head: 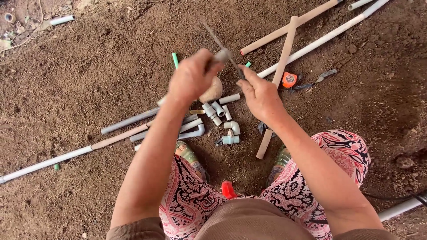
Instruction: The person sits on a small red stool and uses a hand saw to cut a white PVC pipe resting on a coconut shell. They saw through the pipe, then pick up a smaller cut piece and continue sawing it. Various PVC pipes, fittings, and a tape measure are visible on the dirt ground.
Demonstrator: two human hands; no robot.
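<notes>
Head view has me looking down on my left hand [192, 78], whose fingers are clamped round the grey handle end of a thin saw blade [216, 40]; the blade runs up and away from those fingers. My right hand [260, 95] sits just beside it, fingers [245, 71] pinched together at the blade's lower part. I judge the blade could slip and nick the right fingertips, since they rest so close to its edge.

Below the fingers, on the dirt floor [80, 89], lie short white pipe fittings [220, 110] and a pale green valve [230, 139]. To the right of the fingers sits an orange tape measure [289, 80] beside crossed long pipes [311, 42]. I see no packages, labels or signs.
</notes>
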